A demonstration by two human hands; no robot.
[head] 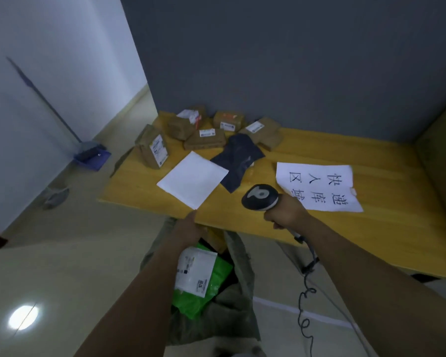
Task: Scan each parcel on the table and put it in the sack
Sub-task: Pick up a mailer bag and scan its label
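A flat white parcel (192, 179) lies near the front edge of the wooden table (386, 228). My left hand (189, 228) pinches its near corner. My right hand (287, 211) grips a dark handheld scanner (260, 197), its head hovering just right of the white parcel. A dark blue soft parcel (238, 159) lies behind it. Several brown cardboard parcels (205, 139) with white labels are piled at the table's back left. Below the table edge, an olive sack (232, 313) stands open with a green parcel (198, 292) and a white-labelled one inside.
A white paper sign (319, 186) with large characters lies on the table to the right. The scanner's coiled cable (305, 310) hangs down to the floor. A blue dustpan (92, 157) and a broom lean on the left wall. A grey wall backs the table.
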